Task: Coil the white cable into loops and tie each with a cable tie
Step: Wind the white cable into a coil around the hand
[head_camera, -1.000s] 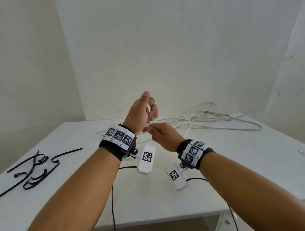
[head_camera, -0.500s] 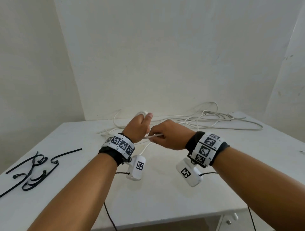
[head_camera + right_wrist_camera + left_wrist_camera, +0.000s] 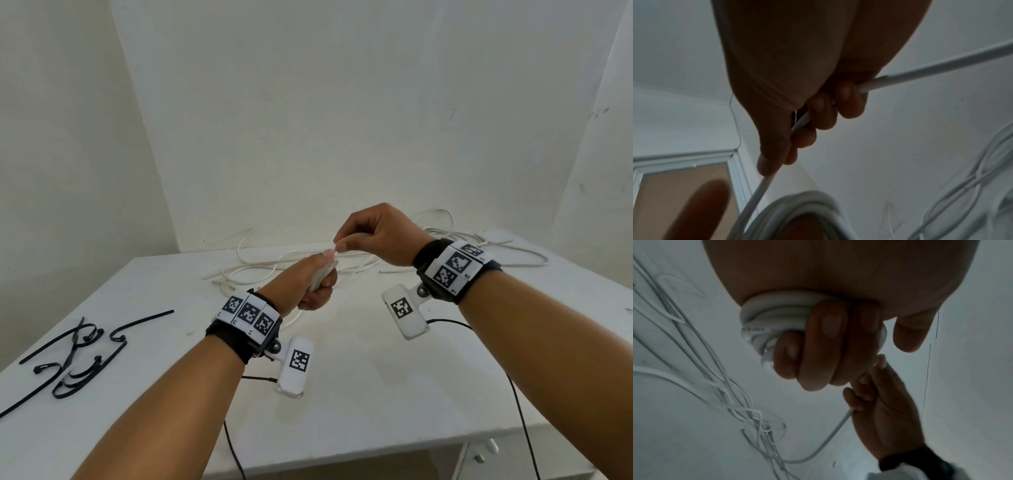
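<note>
My left hand [image 3: 315, 284] grips a small coil of white cable [image 3: 774, 319] in its fist above the table's middle; the coil [image 3: 320, 277] pokes out between thumb and fingers. Just above and right of it, my right hand [image 3: 370, 236] pinches the cable strand [image 3: 920, 71] that runs through its curled fingers [image 3: 846, 100] toward the coil [image 3: 801, 204]. The loose rest of the white cable [image 3: 274, 267] lies tangled along the table's far edge. Several black cable ties [image 3: 78, 356] lie at the table's left.
The white table [image 3: 359, 394] stands in a corner of plain white walls. More loose cable [image 3: 507, 246] sprawls at the far right. Thin black wires [image 3: 520, 411] hang from the wrist cameras over the front edge. A drawer unit [image 3: 479, 455] shows below the front right.
My left hand dropped from a raised position and now holds the coil lower. My right hand moved from below the left to above and right of it, carrying the strand around.
</note>
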`<action>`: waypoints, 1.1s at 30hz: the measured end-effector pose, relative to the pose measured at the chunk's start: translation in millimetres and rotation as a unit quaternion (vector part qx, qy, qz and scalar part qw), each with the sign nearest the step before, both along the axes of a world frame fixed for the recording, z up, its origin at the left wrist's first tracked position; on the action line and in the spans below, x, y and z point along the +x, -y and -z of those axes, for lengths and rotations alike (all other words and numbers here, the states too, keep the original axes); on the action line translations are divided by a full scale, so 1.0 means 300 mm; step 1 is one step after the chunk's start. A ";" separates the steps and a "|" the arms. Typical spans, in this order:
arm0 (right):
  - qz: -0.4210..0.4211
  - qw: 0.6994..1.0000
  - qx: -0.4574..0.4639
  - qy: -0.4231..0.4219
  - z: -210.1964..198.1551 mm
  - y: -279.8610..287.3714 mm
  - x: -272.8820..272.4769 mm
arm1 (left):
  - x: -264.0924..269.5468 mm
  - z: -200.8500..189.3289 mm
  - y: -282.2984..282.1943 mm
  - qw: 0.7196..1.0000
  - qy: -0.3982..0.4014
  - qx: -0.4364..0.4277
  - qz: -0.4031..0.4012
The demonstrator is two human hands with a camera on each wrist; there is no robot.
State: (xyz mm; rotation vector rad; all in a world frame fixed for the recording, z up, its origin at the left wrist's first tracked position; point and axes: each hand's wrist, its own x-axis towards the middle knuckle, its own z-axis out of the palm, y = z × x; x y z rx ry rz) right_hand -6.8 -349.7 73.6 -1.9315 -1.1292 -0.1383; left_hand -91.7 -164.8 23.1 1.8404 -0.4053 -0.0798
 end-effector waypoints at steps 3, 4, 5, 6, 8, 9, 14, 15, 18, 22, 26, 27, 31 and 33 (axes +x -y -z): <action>-0.019 0.999 0.038 -0.012 -0.013 0.001 0.010 | -0.010 -0.030 0.016 0.997 -0.010 -0.062 0.042; -0.029 0.998 0.049 -0.022 -0.015 -0.001 0.011 | -0.015 -0.040 0.021 0.996 -0.013 -0.073 0.047; -0.039 0.997 0.061 -0.034 -0.015 -0.002 0.012 | -0.021 -0.049 0.026 0.996 -0.014 -0.072 0.043; -0.051 0.995 0.075 -0.052 -0.014 -0.005 0.013 | -0.026 -0.060 0.032 0.997 -0.011 -0.063 0.033; -0.078 0.985 0.111 -0.104 0.002 -0.011 0.015 | -0.042 -0.081 0.045 0.999 0.001 -0.047 0.019; -0.090 0.978 0.136 -0.132 0.013 -0.016 0.014 | -0.048 -0.093 0.051 0.999 0.011 -0.049 0.017; -0.111 0.954 0.218 -0.172 0.079 -0.059 -0.012 | -0.052 -0.127 0.060 0.995 0.083 -0.043 -0.037; -0.111 0.952 0.223 -0.177 0.093 -0.066 -0.015 | -0.050 -0.127 0.062 0.994 0.092 -0.050 -0.039; -0.117 0.942 0.231 -0.215 0.134 -0.085 -0.022 | -0.048 -0.126 0.072 0.990 0.102 -0.095 -0.024; -0.094 0.944 0.224 -0.222 0.163 -0.109 -0.037 | -0.044 -0.135 0.084 0.981 0.120 -0.155 -0.012; -0.049 0.959 0.193 -0.202 0.200 -0.143 -0.045 | -0.031 -0.146 0.091 0.967 0.129 -0.217 -0.025; -0.043 0.963 0.180 -0.196 0.212 -0.152 -0.049 | -0.027 -0.151 0.094 0.962 0.138 -0.231 -0.037; 0.010 0.994 0.051 -0.100 0.225 -0.174 -0.090 | -0.012 -0.167 0.094 0.948 0.176 -0.207 -0.164; 0.036 0.998 -0.037 -0.020 0.230 -0.179 -0.105 | 0.008 -0.153 0.080 0.938 0.200 -0.156 -0.237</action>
